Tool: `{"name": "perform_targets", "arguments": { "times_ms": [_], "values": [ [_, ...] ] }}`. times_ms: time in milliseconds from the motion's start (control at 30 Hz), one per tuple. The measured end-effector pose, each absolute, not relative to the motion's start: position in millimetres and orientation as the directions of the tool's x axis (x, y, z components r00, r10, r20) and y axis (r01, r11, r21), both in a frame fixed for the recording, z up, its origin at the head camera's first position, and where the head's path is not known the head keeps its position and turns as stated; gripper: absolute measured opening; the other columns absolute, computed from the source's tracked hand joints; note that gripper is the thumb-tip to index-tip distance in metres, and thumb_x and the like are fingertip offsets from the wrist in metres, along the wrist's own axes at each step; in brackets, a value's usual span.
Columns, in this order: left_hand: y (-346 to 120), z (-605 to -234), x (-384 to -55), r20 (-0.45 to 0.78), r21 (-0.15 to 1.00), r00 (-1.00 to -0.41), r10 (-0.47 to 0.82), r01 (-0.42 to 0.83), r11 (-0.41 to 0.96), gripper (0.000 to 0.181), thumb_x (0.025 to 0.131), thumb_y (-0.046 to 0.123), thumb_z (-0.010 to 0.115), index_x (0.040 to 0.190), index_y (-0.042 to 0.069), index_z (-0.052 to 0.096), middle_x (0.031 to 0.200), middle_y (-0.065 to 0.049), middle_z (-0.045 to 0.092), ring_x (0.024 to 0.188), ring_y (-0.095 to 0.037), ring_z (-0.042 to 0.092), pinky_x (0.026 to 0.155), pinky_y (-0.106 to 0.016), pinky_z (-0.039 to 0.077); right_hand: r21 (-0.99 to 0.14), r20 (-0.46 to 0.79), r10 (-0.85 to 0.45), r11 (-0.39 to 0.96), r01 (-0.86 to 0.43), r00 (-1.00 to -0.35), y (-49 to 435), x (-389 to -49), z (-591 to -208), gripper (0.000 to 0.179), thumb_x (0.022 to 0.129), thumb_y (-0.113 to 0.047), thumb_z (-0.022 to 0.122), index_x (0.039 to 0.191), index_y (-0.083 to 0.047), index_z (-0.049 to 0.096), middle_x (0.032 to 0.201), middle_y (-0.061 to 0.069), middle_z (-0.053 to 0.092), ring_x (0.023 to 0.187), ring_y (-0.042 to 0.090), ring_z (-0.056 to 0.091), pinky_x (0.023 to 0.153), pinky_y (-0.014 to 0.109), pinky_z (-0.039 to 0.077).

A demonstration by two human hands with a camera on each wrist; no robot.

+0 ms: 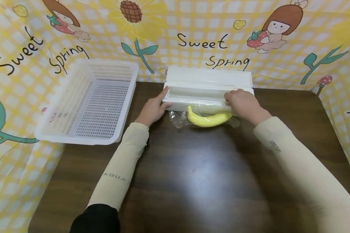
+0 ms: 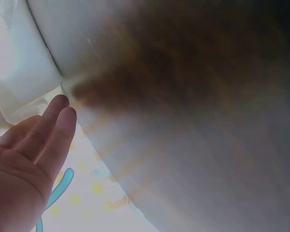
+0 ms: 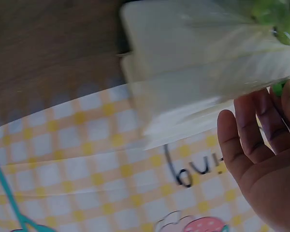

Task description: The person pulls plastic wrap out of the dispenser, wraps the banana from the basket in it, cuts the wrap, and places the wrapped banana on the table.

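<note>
A long white cling film box (image 1: pixel 192 105) lies at the back of the table, its lid (image 1: pixel 210 77) raised. Clear cling film (image 1: pixel 178 118) runs from its front edge over a yellow banana (image 1: pixel 209 120). The left hand (image 1: pixel 151 110) touches the box's left end, thumb near the front corner; its fingers (image 2: pixel 53 128) look nearly straight in the left wrist view. Toward the box's right end, the right hand (image 1: pixel 245 105) has curled fingers at the edge. In the right wrist view it pinches a small green slider (image 3: pixel 279 88), mostly covered by the thumb.
At the left stands a white plastic basket (image 1: pixel 122 119) with perforated walls and base. The dark wooden table (image 1: pixel 198 181) extends in front of the box. A yellow checked cloth (image 1: pixel 192 19) with printed figures hangs behind and at the sides.
</note>
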State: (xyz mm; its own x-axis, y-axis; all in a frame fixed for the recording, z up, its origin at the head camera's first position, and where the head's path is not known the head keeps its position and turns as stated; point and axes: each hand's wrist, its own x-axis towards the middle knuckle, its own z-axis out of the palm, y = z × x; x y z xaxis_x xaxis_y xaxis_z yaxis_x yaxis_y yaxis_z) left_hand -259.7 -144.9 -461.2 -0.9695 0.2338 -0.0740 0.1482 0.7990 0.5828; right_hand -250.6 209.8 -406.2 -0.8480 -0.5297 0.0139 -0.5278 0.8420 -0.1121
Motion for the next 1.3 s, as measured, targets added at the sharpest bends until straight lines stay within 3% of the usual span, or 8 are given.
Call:
{"name": "perform_targets", "arguments": {
  "times_ms": [267, 433, 500, 700, 867, 1067, 1167, 1300],
  "values": [
    [-144, -462, -260, -0.092, 0.58, -0.969, 0.229, 0.135, 0.803, 0.074, 0.102, 0.047, 0.053, 0.161, 0.04, 0.01, 0.157, -0.014, 0.037, 0.138, -0.039, 0.043, 0.11, -0.053, 0.035, -0.067, 0.027, -0.503, 0.861, -0.504, -0.864, 246, -240, -403, 0.009, 0.099, -0.007, 0.064, 0.092, -0.004, 0.06, 0.091, 0.014, 0.057, 0.085, 0.038, 0.05, 0.07, 0.051, 0.044],
    [-144, -461, -261, -0.081, 0.566, -0.97, 0.231, 0.145, 0.812, 0.073, 0.102, 0.046, 0.054, 0.162, 0.038, 0.011, 0.156, -0.015, 0.038, 0.137, -0.039, 0.044, 0.111, -0.053, 0.035, -0.07, 0.051, -0.461, 0.883, -0.463, -0.886, 266, -233, -404, 0.005, 0.097, -0.005, 0.066, 0.095, -0.002, 0.062, 0.13, 0.029, 0.049, 0.12, 0.05, 0.042, 0.087, 0.065, 0.038],
    [-144, -461, -260, -0.072, 0.566, -0.97, 0.233, 0.153, 0.81, 0.073, 0.102, 0.046, 0.054, 0.162, 0.037, 0.012, 0.155, -0.017, 0.04, 0.136, -0.04, 0.045, 0.11, -0.053, 0.036, -0.061, 0.074, -0.449, 0.889, -0.453, -0.891, 273, -230, -405, 0.005, 0.095, -0.004, 0.068, 0.097, -0.002, 0.063, 0.14, 0.03, 0.044, 0.126, 0.052, 0.039, 0.089, 0.067, 0.036],
    [-144, -461, -260, -0.063, 0.563, -0.971, 0.232, 0.158, 0.811, 0.073, 0.102, 0.045, 0.054, 0.162, 0.038, 0.012, 0.153, -0.019, 0.042, 0.133, -0.042, 0.047, 0.108, -0.055, 0.037, -0.034, 0.174, -0.454, 0.884, -0.467, -0.874, 285, -225, -412, 0.01, 0.092, -0.001, 0.071, 0.099, -0.001, 0.063, 0.132, 0.028, 0.052, 0.114, 0.049, 0.048, 0.078, 0.061, 0.043],
    [-144, -461, -260, -0.09, 0.552, -0.964, 0.251, 0.161, 0.818, 0.073, 0.104, 0.046, 0.052, 0.162, 0.036, 0.009, 0.154, -0.019, 0.041, 0.132, -0.043, 0.047, 0.107, -0.057, 0.037, -0.114, 0.132, -0.387, 0.909, -0.401, -0.913, 287, -219, -415, 0.009, 0.095, 0.001, 0.064, 0.105, 0.001, 0.063, 0.121, 0.027, 0.059, 0.105, 0.048, 0.054, 0.077, 0.06, 0.046],
    [-140, -451, -254, -0.116, 0.465, -0.952, 0.283, 0.199, 0.862, 0.076, 0.104, 0.045, 0.052, 0.164, 0.03, 0.007, 0.164, -0.02, 0.02, 0.145, -0.043, 0.028, 0.111, -0.063, 0.027, -0.274, 0.191, -0.283, 0.904, -0.328, -0.94, 287, -206, -420, 0.028, 0.096, 0.0, 0.062, 0.122, 0.008, 0.061, 0.126, 0.032, 0.055, 0.113, 0.053, 0.052, 0.087, 0.065, 0.044],
    [-134, -444, -251, -0.032, 0.429, -0.946, 0.321, 0.277, 0.859, 0.075, 0.103, 0.039, 0.06, 0.163, 0.021, 0.019, 0.165, -0.021, 0.015, 0.149, -0.041, 0.019, 0.114, -0.064, 0.02, -0.262, 0.277, -0.332, 0.877, -0.403, -0.902, 280, -206, -425, 0.031, 0.094, -0.005, 0.069, 0.123, 0.004, 0.063, 0.132, 0.034, 0.051, 0.119, 0.055, 0.047, 0.09, 0.068, 0.041],
    [-121, -441, -253, 0.128, 0.394, -0.917, 0.378, 0.397, 0.829, 0.05, 0.098, 0.028, 0.069, 0.141, 0.008, 0.054, 0.159, -0.02, 0.032, 0.147, -0.035, 0.026, 0.116, -0.058, 0.019, -0.203, 0.282, -0.399, 0.864, -0.461, -0.872, 268, -212, -432, 0.028, 0.094, -0.009, 0.071, 0.12, -0.002, 0.065, 0.141, 0.033, 0.045, 0.129, 0.052, 0.039, 0.094, 0.068, 0.037]
  ]
}}
